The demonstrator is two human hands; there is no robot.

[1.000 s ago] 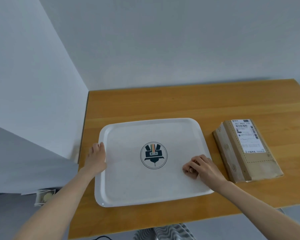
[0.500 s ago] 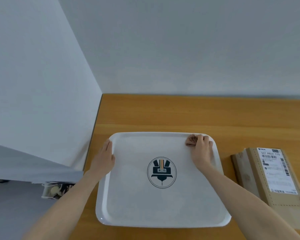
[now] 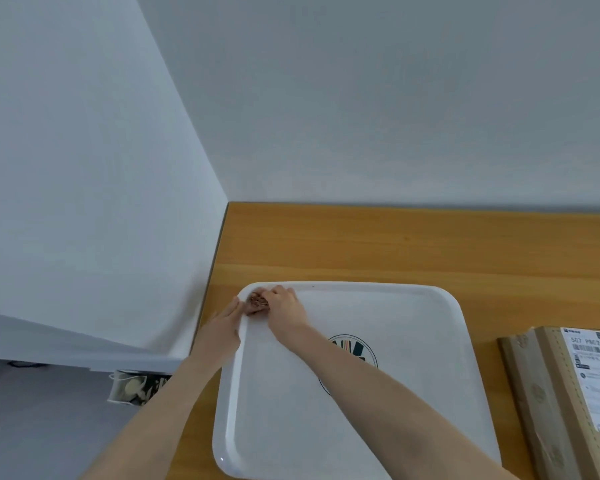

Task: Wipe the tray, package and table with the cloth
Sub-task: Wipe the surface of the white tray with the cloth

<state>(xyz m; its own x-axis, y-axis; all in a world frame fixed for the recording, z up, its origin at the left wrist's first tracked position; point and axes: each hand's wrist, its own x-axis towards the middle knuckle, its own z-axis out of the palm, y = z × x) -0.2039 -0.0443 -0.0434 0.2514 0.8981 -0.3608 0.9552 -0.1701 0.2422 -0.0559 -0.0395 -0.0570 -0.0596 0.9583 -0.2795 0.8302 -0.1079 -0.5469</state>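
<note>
Right hand (image 3: 286,306) slid its gripped cloth (image 3: 257,301) to far-left tray (image 3: 413,306) corner; left hand (image 3: 222,325) flat.

This looks like a plain room at home: my wooden table (image 3: 395,244) fills a corner of bare white walls (image 3: 361,98), with a mailed package (image 3: 568,393) on it and a bag (image 3: 136,388) on the floor (image 3: 49,427).

Back wall (image 3: 395,98), plain pale grey, spans 11 to 3 o'clock. Side wall (image 3: 66,168), whiter, at 9 to 10 o'clock; the two meet in a slanting corner line. Grey floor (image 3: 49,427) at 8 o'clock. Patterned bag (image 3: 136,391), dark-and-cream print, on the floor just under the side wall's lower edge.
</note>
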